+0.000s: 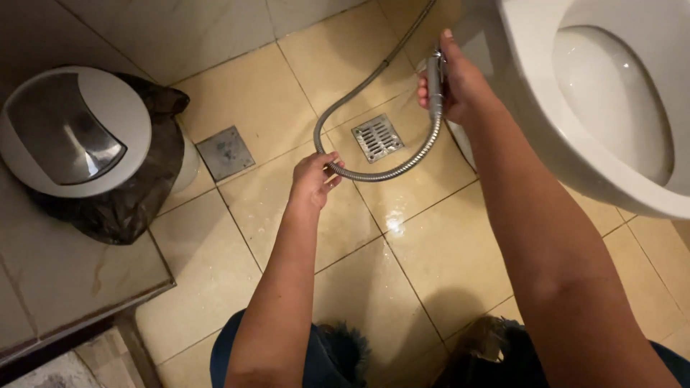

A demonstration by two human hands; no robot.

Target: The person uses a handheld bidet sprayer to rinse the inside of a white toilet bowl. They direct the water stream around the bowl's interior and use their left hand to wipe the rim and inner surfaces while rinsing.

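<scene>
Two bare hands share one flexible ribbed metal spray hose (381,172): the left hand (314,179) pinches its low loop above the wet beige floor tiles (402,266). Farther off, the right hand (453,82) is wrapped tight around the slim chrome sprayer handle (434,86) beside the white toilet bowl (611,108); the hose looks light, springy and slick, best held at the rigid handle.
</scene>
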